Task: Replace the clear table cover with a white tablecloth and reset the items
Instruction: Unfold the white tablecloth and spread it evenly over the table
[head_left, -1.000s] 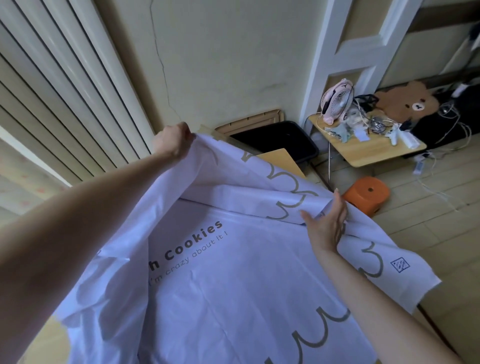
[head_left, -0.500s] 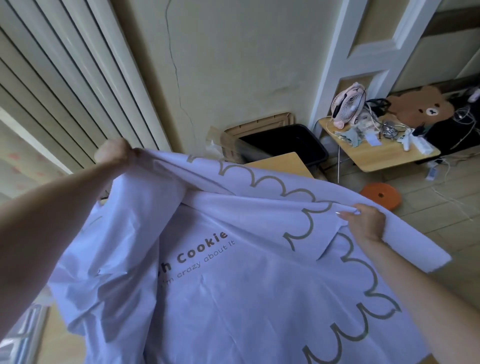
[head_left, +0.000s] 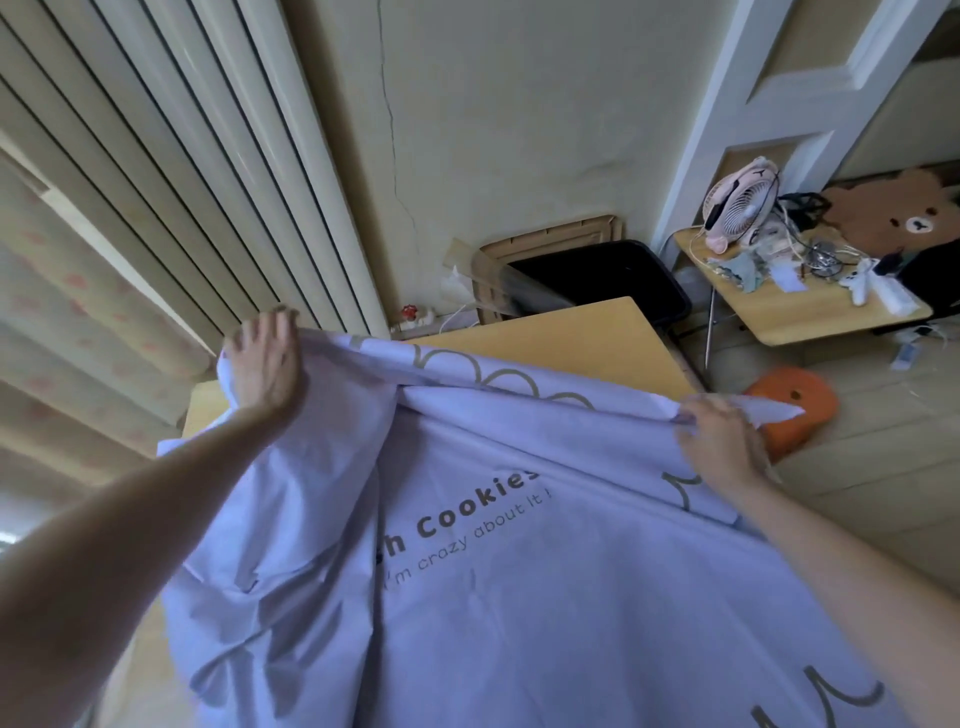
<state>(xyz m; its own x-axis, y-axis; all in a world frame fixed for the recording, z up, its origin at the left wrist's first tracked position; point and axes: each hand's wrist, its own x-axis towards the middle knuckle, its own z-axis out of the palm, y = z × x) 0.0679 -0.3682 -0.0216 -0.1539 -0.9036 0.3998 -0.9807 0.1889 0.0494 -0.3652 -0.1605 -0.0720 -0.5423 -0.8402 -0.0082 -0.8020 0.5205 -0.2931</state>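
Observation:
A white tablecloth (head_left: 519, 597) with brown scalloped trim and printed words lies spread over the near part of a wooden table (head_left: 582, 338). Its far edge is folded back on itself. My left hand (head_left: 265, 364) grips the cloth's far left corner, lifted a little off the table. At the far right edge my right hand (head_left: 719, 441) pinches the fold of the cloth. The far end of the tabletop shows bare wood. A clear sheet (head_left: 498, 283) leans by the wall behind the table.
A radiator (head_left: 182, 182) lines the wall at left. Behind the table sits a black bin (head_left: 623, 280). An orange stool (head_left: 795, 410) stands on the floor right of the table. A small side table (head_left: 810, 322) holds a pink fan (head_left: 737, 208) and clutter.
Both hands have drawn the cloth's far edge back toward me, uncovering the far end of the wooden table. My left hand has moved right and lower; the right hand keeps its pinch.

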